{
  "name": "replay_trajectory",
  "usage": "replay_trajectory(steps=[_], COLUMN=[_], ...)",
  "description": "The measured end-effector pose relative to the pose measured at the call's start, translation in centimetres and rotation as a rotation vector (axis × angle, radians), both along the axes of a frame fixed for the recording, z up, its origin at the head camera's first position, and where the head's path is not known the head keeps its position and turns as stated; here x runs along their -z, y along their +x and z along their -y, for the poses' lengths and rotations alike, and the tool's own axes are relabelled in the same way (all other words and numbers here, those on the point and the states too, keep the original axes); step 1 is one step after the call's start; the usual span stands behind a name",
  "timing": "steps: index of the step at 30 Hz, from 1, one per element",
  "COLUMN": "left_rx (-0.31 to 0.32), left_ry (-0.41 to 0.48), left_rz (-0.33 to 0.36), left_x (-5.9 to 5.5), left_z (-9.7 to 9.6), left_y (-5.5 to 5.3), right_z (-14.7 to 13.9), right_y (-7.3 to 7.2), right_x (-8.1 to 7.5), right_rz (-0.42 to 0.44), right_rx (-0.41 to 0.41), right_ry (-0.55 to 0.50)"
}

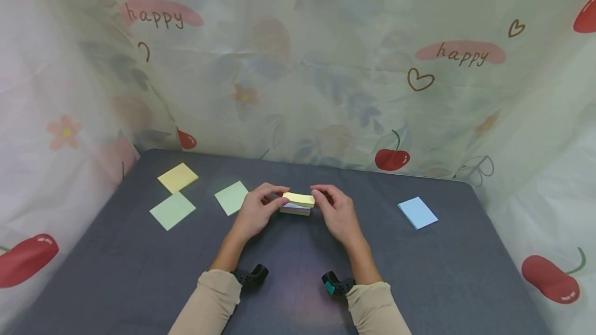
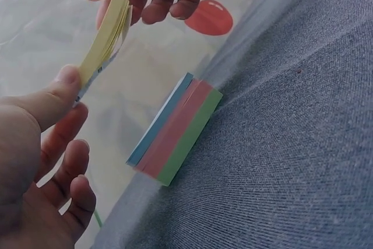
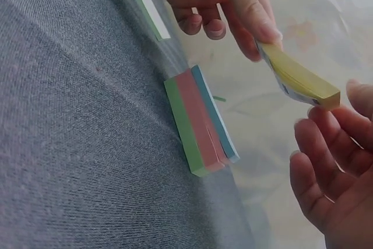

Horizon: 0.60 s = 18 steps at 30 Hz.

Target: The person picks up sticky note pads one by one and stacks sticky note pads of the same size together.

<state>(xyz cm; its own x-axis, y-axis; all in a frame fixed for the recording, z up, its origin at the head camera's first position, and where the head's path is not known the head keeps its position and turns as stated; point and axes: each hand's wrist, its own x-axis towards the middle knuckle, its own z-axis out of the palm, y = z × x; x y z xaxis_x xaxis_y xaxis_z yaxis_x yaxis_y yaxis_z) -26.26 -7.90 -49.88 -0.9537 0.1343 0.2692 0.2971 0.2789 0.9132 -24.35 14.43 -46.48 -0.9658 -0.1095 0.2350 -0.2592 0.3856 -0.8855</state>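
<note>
A yellow sticky-note pad [image 1: 298, 200] is held up above a stack of sticky-note pads [image 1: 295, 211]. My left hand [image 1: 255, 211] pinches the pad's left end, thumb on top and fingers beneath. My right hand [image 1: 339, 216] is at the other end; in the right wrist view its fingertips touch or nearly touch the underside, while the thumb [image 3: 360, 94] stands slightly apart. The yellow pad [image 2: 105, 39] looks bent, its sheets spreading near the right end and a printed sheet underneath. Blue, pink and green layers show in the stack [image 3: 195, 121], which lies on the dark cloth.
Left of the hands lie a yellow note [image 1: 178, 177] and two green notes [image 1: 173, 211], one close to my left hand. A blue pad [image 1: 417, 213] sits to the right. A patterned curtain [image 1: 307, 92] hangs behind the dark grey table [image 1: 288, 283].
</note>
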Motion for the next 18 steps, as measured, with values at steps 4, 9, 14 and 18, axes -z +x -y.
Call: replay_trajectory(steps=[4,9,14,18], left_rx=[0.010,0.017,0.007,0.003], left_ry=[0.002,0.004,-0.014,0.016], left_rz=[-0.028,-0.042,-0.004,0.004], left_x=[0.12,0.11,0.14,0.12], left_z=[0.15,0.25,0.13,-0.13], left_y=[-0.16,-0.12,-0.17,-0.21], right_z=[-0.11,-0.21,-0.11,0.02], right_y=[-0.11,-0.25,-0.10,-0.05], right_x=[0.06,0.14,-0.04,-0.10], right_rz=[0.049,0.110,0.136,0.126], right_rx=[-0.074,-0.177,-0.247,-0.275], right_ry=[-0.057,-0.106,-0.113,-0.124])
